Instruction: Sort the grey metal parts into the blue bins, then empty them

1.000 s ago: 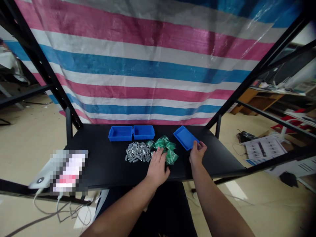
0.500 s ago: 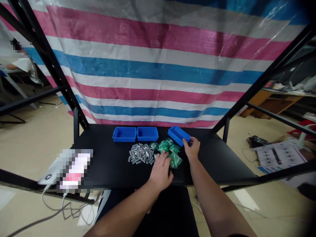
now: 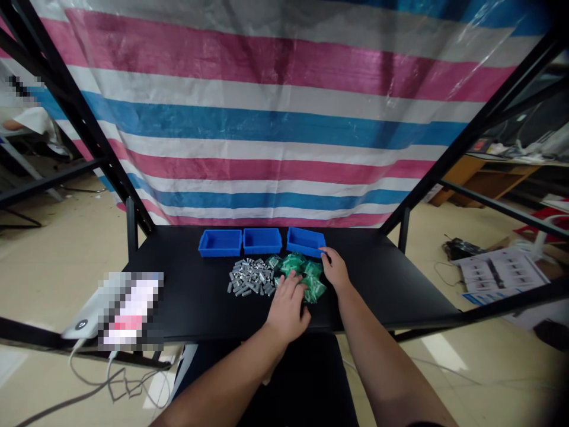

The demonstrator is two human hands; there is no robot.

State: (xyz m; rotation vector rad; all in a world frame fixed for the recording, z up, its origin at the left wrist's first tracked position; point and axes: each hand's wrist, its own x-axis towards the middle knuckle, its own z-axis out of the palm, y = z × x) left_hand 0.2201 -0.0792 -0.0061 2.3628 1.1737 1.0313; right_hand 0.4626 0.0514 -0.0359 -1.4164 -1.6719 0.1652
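Note:
Three blue bins stand along the back of the black table: the left bin, the middle bin and the right bin, which is slightly turned. My right hand has its fingers on the near right corner of the right bin. In front of the bins lie a pile of small grey metal cylinders and, to its right, several green packets in clear plastic. My left hand rests on the near left part of the packets, its fingers spread.
A white device with cables and a blurred screen are at the table's left edge. Striped sheeting hangs behind, between black frame posts. Part of a person shows at far left.
The right bin has moved left toward the middle bin and turned to line up more nearly with the others. My right hand has moved left with it. My left hand stays on the packets.

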